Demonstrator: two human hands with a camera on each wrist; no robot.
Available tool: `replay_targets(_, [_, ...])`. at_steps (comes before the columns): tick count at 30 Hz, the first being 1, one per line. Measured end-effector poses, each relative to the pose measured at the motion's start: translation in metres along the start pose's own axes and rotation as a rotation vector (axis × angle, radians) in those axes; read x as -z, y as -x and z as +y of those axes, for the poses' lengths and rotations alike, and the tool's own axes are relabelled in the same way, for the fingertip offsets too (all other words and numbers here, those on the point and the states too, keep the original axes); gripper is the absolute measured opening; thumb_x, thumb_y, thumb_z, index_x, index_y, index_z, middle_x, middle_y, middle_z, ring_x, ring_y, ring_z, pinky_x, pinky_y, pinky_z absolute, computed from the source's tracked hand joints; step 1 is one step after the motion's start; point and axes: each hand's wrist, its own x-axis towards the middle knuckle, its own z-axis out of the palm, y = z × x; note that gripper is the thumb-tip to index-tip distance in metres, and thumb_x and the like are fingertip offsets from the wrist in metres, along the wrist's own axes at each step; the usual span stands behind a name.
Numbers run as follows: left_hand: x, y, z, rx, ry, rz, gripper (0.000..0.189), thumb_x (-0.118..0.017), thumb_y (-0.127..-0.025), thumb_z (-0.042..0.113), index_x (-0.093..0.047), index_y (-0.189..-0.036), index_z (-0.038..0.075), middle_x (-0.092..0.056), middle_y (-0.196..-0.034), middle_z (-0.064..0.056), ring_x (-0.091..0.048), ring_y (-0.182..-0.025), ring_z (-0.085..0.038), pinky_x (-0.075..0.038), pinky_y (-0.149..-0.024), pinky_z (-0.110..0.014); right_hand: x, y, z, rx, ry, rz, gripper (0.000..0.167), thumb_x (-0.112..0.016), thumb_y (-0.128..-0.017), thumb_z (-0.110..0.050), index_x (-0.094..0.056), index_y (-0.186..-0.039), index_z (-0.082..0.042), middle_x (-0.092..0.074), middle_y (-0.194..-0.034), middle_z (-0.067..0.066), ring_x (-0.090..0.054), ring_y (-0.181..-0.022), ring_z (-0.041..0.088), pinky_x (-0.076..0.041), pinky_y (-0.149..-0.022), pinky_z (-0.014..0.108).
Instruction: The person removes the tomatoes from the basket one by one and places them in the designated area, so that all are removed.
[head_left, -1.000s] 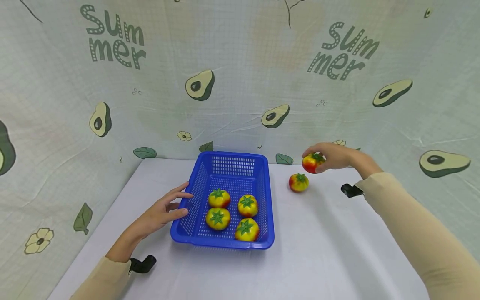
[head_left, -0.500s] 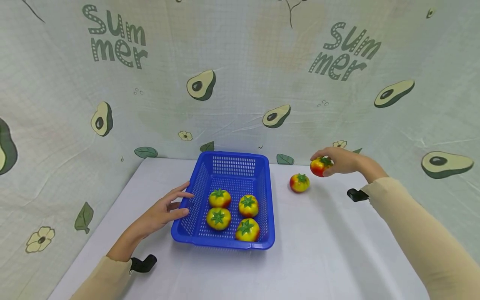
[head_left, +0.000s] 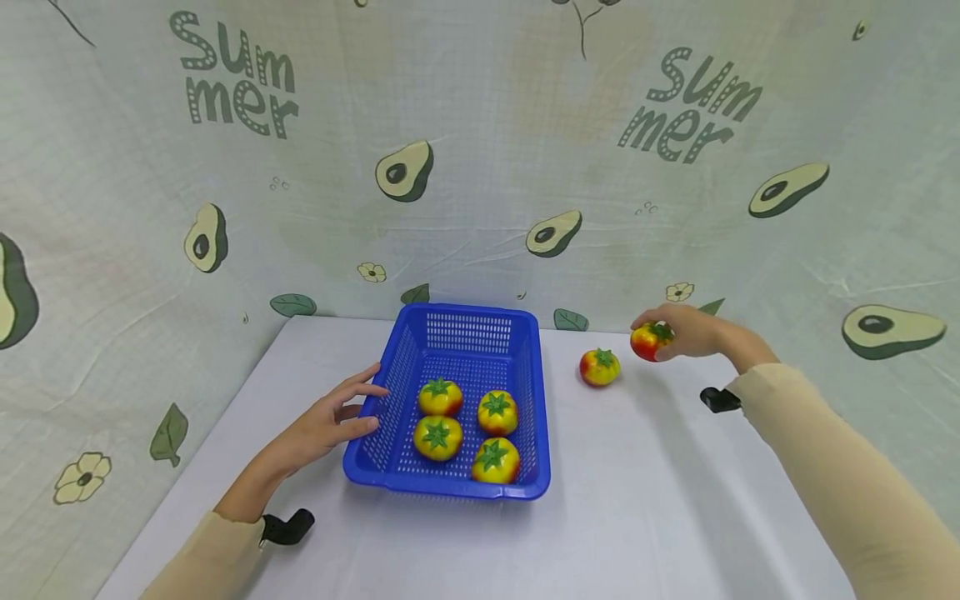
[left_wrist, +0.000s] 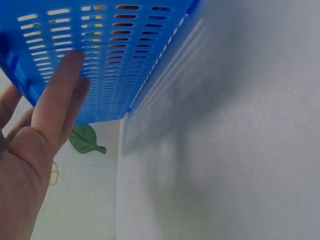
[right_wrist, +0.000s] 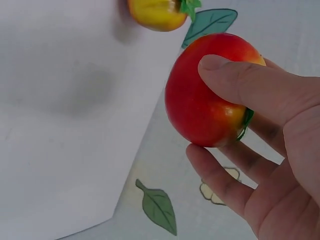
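Observation:
My right hand (head_left: 688,329) holds a red-and-yellow tomato (head_left: 649,342) with a green leafy top, raised over the far right of the table. In the right wrist view the thumb presses on the red side of this tomato (right_wrist: 210,95), with fingers around the other side. A second tomato (head_left: 599,367) sits on the table just left of it. My left hand (head_left: 318,427) touches the left side of a blue plastic basket (head_left: 442,482), its fingers fairly straight along the slotted wall (left_wrist: 117,55). Several yellow-red tomatoes (head_left: 438,438) lie inside the basket.
The white table (head_left: 622,500) ends at the back against a hanging cloth (head_left: 480,167) printed with avocados and lettering. The cloth also stands along both sides. Black wrist cameras (head_left: 288,527) are worn on both wrists.
My right hand has moved to the right and a little lower with its tomato, away from the one on the table. The left hand and the basket have stayed in place.

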Motion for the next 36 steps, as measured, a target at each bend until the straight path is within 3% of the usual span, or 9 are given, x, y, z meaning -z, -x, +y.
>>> replay_targets(29, [-0.001, 0.000, 0.001, 0.005, 0.003, 0.008, 0.047, -0.070, -0.103, 0.022, -0.058, -0.148, 0.012, -0.014, -0.178, -0.012, -0.024, -0.156, -0.051, -0.031, -0.119, -0.073, -0.041, 0.000, 0.032, -0.063, -0.032, -0.050, 0.056, -0.084, -0.090, -0.010, -0.065, -0.142, -0.016, -0.058, -0.145, 0.023, -0.052, -0.128, 0.046, -0.047, -0.104, 0.072])
replay_targets(36, [-0.001, 0.000, 0.001, 0.007, -0.002, 0.009, 0.047, -0.071, -0.103, 0.022, -0.059, -0.147, 0.014, -0.015, -0.178, -0.012, -0.026, -0.156, -0.052, -0.032, -0.119, -0.073, -0.045, 0.003, 0.035, -0.056, -0.044, -0.045, 0.057, -0.084, -0.090, -0.007, -0.064, -0.143, -0.010, -0.056, -0.145, 0.028, -0.050, -0.130, 0.051, -0.045, -0.107, 0.073])
